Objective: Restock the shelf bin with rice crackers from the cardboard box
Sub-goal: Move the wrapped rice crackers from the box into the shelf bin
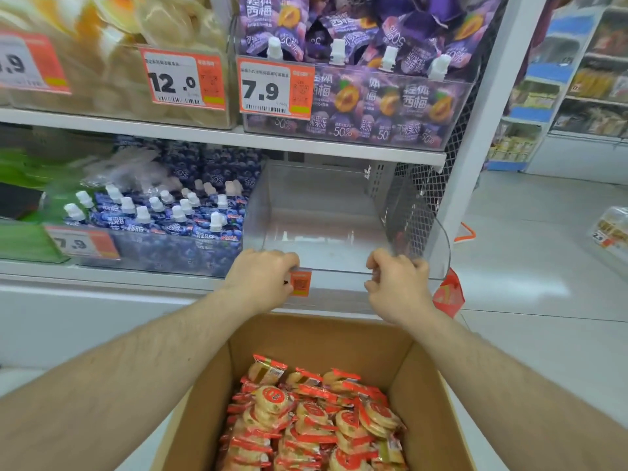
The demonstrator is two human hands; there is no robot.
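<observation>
A clear plastic shelf bin (326, 205) sits on the lower shelf at the right end, with nothing inside it. My left hand (263, 277) grips its front rim at the left, covering part of an orange price tag (300, 283). My right hand (396, 283) grips the same rim near the right corner. Below my arms stands an open cardboard box (421, 379) holding several round rice crackers (316, 419) in red and orange wrappers.
A bin of blue spouted jelly pouches (159, 219) stands left of the clear bin. Purple pouches (356, 96) fill the bin above. A white shelf post (475, 130) rises at the right. An aisle with tiled floor (530, 283) and more shelves lies beyond.
</observation>
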